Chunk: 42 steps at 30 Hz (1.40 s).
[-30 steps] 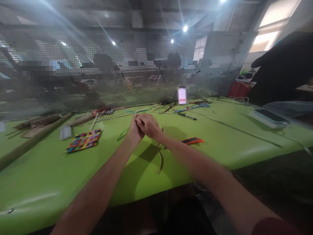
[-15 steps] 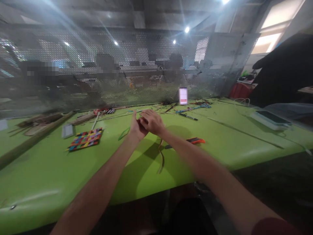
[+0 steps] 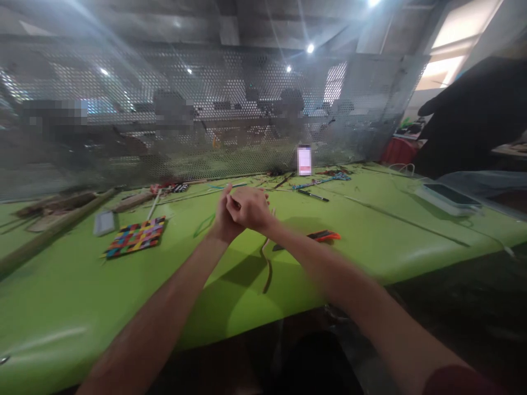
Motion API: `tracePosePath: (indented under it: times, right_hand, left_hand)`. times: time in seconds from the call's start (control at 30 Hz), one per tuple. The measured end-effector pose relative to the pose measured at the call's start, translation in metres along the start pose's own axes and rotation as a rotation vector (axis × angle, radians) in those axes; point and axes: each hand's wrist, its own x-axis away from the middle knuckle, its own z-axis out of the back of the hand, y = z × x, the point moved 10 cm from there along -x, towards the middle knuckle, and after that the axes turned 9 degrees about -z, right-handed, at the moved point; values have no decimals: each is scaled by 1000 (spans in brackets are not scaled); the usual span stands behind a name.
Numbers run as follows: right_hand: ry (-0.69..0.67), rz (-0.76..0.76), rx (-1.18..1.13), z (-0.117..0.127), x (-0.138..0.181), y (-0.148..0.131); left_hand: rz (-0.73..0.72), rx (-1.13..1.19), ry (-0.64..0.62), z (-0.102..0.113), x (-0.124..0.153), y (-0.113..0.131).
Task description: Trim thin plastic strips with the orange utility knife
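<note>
Over the middle of the green table, my left hand (image 3: 224,222) and my right hand (image 3: 254,208) are pressed together. The right hand's fingers curl into a loose fist against the left palm, and the left fingers are mostly behind it. Whether anything lies between them is hidden. Below and right of the hands is a thin, wavy brown strip (image 3: 268,269). A tool with an orange-and-black handle (image 3: 325,236) is partly behind my right forearm. A thin green diamond-shaped outline (image 3: 204,225) is just left of my hands.
A multicoloured woven square (image 3: 135,237) lies left, beside a pale box (image 3: 104,224) and a long pole (image 3: 53,236). Behind are a pen (image 3: 313,196), an upright phone (image 3: 304,160) and a perforated screen (image 3: 239,120). A white device (image 3: 448,199) with a cable sits right, near a dark-clothed person (image 3: 473,120).
My right hand's fingers have curled more tightly and its knuckles have turned toward me, closing the gap between the hands. The whole view has shifted slightly, so things appear a little further left.
</note>
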Motion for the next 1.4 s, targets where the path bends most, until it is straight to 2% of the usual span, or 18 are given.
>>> tracePosePath:
  times: [0.2, 0.4, 0.6, 0.8, 0.87, 0.97, 1.13, 1.23, 1.4]
  right_hand:
    - [11, 10, -53, 2, 2, -10]
    - [109, -33, -114, 15, 5, -12]
    - [183, -50, -104, 3, 13, -3]
    - [155, 13, -54, 1, 11, 2]
    - [155, 27, -54, 5, 10, 4]
    - [156, 0, -13, 8, 9, 11]
    - [119, -47, 44, -3, 10, 16]
    - [102, -47, 51, -9, 11, 15]
    - [59, -41, 21, -16, 13, 14]
  left_hand:
    - [-89, 8, -7, 6, -6, 2]
    - [-135, 21, 8, 12, -10, 3]
    - [-117, 18, -27, 1, -3, 6]
    - [-69, 24, -29, -2, -2, 3]
    - [-82, 41, 13, 1, -3, 5]
    - [-80, 62, 149, 15, -5, 4]
    - [-66, 73, 296, 35, -7, -1]
    - [-87, 62, 309, 40, -9, -2]
    - [-113, 43, 259, 41, -15, -1]
